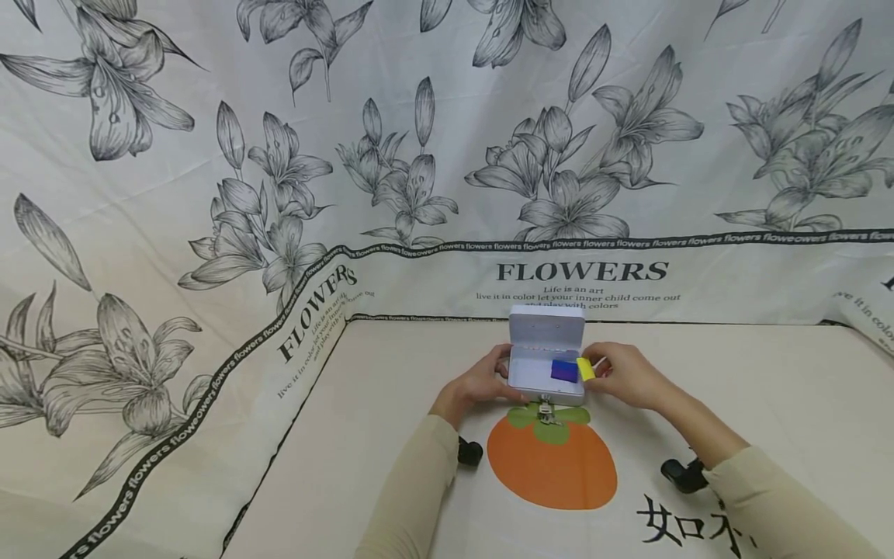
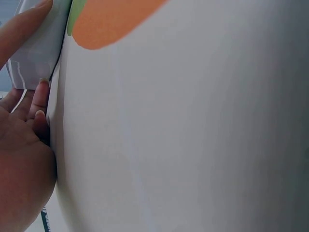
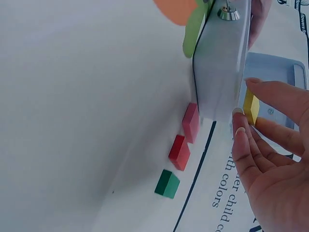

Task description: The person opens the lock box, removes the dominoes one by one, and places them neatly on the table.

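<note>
A white metal box [image 1: 547,392] stands on the table with its hinged lid [image 1: 547,328] raised. My left hand [image 1: 482,377] grips the box at its left side, the thumb along the front wall and the fingers by the side. A dark blue block [image 1: 564,370] lies inside, toward the right. My right hand [image 1: 632,376] pinches a yellow block [image 3: 251,107] between thumb and fingers at the box's right rim. Beside the box in the right wrist view lie a pink block [image 3: 191,122], a red block [image 3: 179,152] and a green block [image 3: 167,183].
The tablecloth carries an orange persimmon print [image 1: 552,466] in front of the box and dark characters [image 1: 670,520] at the lower right. A metal latch [image 1: 546,411] hangs from the box's front. Behind, a flower-printed curtain [image 1: 419,279] borders the table.
</note>
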{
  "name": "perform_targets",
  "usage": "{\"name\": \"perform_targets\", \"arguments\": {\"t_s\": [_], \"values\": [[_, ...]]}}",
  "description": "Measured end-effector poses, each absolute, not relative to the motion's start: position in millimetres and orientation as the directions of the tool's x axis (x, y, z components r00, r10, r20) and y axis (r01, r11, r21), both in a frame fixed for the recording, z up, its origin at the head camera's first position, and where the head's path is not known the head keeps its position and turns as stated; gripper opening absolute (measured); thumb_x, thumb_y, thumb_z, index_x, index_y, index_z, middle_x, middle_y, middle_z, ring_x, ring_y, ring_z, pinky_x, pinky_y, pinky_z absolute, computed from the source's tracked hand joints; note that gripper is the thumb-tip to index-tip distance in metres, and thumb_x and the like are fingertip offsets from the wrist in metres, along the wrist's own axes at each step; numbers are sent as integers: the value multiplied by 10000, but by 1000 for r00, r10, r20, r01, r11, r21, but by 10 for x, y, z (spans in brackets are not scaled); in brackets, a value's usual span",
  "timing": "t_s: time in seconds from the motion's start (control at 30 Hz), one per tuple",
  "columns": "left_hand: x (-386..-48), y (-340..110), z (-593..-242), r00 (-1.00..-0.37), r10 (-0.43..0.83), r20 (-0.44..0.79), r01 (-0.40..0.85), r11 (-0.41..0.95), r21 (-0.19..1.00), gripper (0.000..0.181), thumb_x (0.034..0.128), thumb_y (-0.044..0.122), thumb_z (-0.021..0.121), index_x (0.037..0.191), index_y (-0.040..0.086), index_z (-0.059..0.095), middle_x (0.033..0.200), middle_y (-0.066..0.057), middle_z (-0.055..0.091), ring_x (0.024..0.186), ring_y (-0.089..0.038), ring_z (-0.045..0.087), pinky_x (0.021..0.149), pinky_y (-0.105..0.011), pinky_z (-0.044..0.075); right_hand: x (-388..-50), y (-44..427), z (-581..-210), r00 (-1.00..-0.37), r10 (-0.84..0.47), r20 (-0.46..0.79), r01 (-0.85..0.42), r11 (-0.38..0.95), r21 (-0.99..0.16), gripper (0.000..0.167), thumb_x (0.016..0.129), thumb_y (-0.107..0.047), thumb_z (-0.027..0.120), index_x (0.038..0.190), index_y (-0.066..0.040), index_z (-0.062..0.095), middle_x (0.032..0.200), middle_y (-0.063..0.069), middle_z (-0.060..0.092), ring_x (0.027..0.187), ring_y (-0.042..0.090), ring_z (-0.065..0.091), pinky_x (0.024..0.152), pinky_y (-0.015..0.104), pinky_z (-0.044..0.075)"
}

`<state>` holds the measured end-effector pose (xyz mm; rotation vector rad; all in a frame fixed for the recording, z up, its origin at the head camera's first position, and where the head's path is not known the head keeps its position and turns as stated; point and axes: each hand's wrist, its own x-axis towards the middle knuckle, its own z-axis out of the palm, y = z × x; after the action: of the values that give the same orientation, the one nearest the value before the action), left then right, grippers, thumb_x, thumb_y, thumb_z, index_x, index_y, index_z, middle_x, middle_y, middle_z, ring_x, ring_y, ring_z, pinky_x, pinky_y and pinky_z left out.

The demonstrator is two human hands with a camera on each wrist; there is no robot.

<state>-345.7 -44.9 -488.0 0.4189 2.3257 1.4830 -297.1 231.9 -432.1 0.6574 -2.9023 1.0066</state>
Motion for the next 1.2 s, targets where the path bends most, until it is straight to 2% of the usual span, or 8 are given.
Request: {"name": "perform_targets", "arguments": {"t_s": [0.23, 0.77, 1.2], "values": [[-3468, -457, -4870, -892, 435, -121, 71, 401, 913, 1002, 705, 44, 932, 1536, 171, 388, 965, -41, 547, 916, -153, 497, 905, -312, 367, -2959, 2462, -4291, -927, -358, 111, -354, 739, -574, 396, 812, -128, 856, 1114, 54, 677, 970, 112, 690, 867, 271, 622, 731, 392, 516], [-3457, -444, -4865, -897, 423, -130, 59, 407, 912, 994, 706, 38, 931, 1532, 181, 396, 973, -53, 560, 913, -161, 500, 916, -321, 368, -2941, 2929, -4373, -940, -321, 116, -332, 782, -528, 403, 805, -95, 840, 1119, 83, 661, 968, 118, 682, 863, 265, 631, 717, 382, 524], [-3479, -434, -4898, -903, 406, -142, 51, 429, 902, 998, 702, 59, 939, 1529, 200, 399, 972, -55, 553, 916, -165, 498, 909, -328, 368, -2933, 3144, -4469, -962, -266, 61, -257, 810, -526, 416, 829, -72, 819, 1158, 106, 636, 1025, 223, 663, 907, 343, 623, 791, 495, 560]]}}
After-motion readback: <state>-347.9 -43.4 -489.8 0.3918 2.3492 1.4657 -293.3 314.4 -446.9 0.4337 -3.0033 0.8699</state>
